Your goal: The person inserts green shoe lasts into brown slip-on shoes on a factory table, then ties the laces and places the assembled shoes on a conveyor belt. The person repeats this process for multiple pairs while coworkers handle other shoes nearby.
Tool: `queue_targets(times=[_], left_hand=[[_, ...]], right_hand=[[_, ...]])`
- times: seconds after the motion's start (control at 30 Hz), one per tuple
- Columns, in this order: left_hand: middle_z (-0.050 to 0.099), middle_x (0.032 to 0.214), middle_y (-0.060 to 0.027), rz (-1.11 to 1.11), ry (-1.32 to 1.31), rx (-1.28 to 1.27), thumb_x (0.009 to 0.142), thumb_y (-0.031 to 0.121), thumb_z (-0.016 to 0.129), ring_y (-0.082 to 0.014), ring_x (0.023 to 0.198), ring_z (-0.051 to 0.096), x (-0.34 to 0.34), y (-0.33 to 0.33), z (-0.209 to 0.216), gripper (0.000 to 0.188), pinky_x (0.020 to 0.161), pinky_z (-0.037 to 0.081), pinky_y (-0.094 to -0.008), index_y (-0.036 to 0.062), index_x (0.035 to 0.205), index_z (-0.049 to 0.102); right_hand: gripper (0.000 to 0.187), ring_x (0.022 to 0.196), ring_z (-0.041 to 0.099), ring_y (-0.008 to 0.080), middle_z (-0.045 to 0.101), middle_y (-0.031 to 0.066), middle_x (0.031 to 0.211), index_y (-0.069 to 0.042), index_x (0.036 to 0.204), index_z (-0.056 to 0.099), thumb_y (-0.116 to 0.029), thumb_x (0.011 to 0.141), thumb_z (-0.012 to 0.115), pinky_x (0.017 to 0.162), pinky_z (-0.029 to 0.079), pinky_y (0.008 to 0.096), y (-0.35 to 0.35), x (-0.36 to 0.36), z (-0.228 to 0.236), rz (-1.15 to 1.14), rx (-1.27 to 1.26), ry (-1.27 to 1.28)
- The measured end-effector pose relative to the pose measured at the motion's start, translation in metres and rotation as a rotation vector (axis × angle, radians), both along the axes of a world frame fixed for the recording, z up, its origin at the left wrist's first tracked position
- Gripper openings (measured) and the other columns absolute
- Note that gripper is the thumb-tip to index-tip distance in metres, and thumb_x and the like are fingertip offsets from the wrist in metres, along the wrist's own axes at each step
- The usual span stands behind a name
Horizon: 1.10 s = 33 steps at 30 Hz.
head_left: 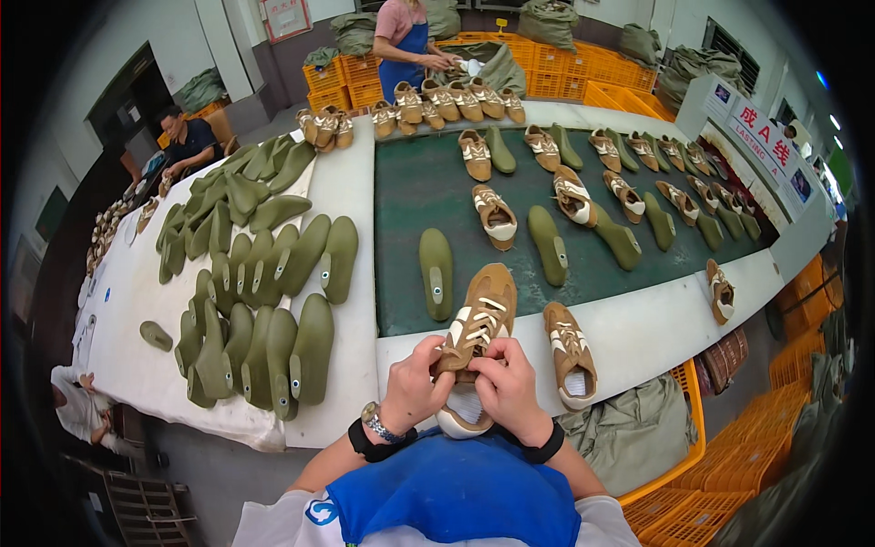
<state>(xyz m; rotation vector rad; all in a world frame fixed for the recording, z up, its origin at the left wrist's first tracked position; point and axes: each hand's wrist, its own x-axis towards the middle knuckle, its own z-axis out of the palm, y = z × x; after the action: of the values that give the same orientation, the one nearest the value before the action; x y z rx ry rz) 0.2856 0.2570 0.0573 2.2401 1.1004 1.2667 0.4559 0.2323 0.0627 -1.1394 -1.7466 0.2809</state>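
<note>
A brown sneaker (483, 314) with white laces and white side stripes is between my hands, its toe pointing away from me and its heel close to my blue apron. My left hand (412, 387) grips the left side of its opening by the tongue. On the other side, my right hand (512, 390) pinches the upper edge near the top of the laces. Part of the light insole shows below my fingers. Just right of my right hand, another brown sneaker (571, 356) stands on the white table edge. A green shoe last (436, 273) lies beyond my left hand.
Many green lasts (310, 351) crowd the white table (360, 365) at left. Sneakers and lasts lie in rows on the green belt (410, 201). An orange crate (694, 419) with a grey-green sack (629, 433) stands at lower right. A co-worker in a blue apron (401, 59) stands across the table.
</note>
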Motion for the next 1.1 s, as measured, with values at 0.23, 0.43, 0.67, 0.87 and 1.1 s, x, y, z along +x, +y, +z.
queue_targets(times=[0.23, 0.43, 0.67, 0.87, 1.1], left_hand=[[0.066, 0.076, -0.0171, -0.009, 0.043, -0.068, 0.08, -0.005, 0.057, -0.0309, 0.064, 0.068, -0.009, -0.002, -0.012, 0.046, 0.057, 0.054, -0.0359, 0.0, 0.121, 0.036], [0.064, 0.081, -0.0144, 0.008, 0.115, -0.189, 0.081, 0.001, 0.054, -0.0354, 0.072, 0.064, -0.016, 0.004, -0.004, 0.043, 0.059, 0.051, -0.0414, 0.0098, 0.122, 0.047], [0.05, 0.085, -0.0104, -0.174, 0.568, 0.004, 0.077, 0.008, 0.059, -0.0277, 0.07, 0.057, -0.018, 0.003, 0.022, 0.043, 0.059, 0.049, -0.0371, 0.0243, 0.117, 0.059], [0.049, 0.085, -0.0105, -0.345, 0.576, 0.083, 0.075, 0.008, 0.061, -0.0281, 0.071, 0.058, -0.04, 0.006, 0.021, 0.046, 0.059, 0.049, -0.0369, 0.0247, 0.118, 0.06], [0.059, 0.073, -0.0118, 0.053, 0.23, 0.032, 0.081, 0.002, 0.057, -0.0293, 0.064, 0.06, -0.037, 0.013, 0.001, 0.057, 0.055, 0.049, -0.04, 0.0096, 0.136, 0.044]], right_hand=[[0.013, 0.078, 0.055, 0.0265, 0.049, 0.0098, 0.087, -0.003, 0.081, 0.063, 0.003, 0.07, 0.06, 0.066, 0.048, 0.0361, -0.002, 0.01, -0.002, 0.172, -0.149, -0.082], [0.015, 0.079, 0.054, 0.0258, 0.047, 0.0112, 0.091, -0.003, 0.084, 0.062, 0.005, 0.072, 0.058, 0.069, 0.047, 0.0332, 0.001, 0.021, -0.003, 0.292, -0.186, -0.042], [0.026, 0.084, 0.055, 0.0239, 0.049, 0.0124, 0.101, -0.003, 0.094, 0.056, 0.006, 0.07, 0.062, 0.071, 0.05, 0.0307, 0.007, 0.006, -0.015, 0.053, -0.003, 0.165], [0.028, 0.084, 0.055, 0.0184, 0.048, 0.0121, 0.107, -0.004, 0.094, 0.048, 0.007, 0.071, 0.06, 0.07, 0.05, 0.0282, 0.003, 0.019, -0.031, 0.056, -0.169, 0.453], [0.027, 0.087, 0.061, 0.0205, 0.056, 0.012, 0.108, -0.003, 0.101, 0.06, -0.003, 0.076, 0.07, 0.074, 0.052, 0.0301, 0.008, 0.015, 0.0, 0.097, -0.209, 0.055]])
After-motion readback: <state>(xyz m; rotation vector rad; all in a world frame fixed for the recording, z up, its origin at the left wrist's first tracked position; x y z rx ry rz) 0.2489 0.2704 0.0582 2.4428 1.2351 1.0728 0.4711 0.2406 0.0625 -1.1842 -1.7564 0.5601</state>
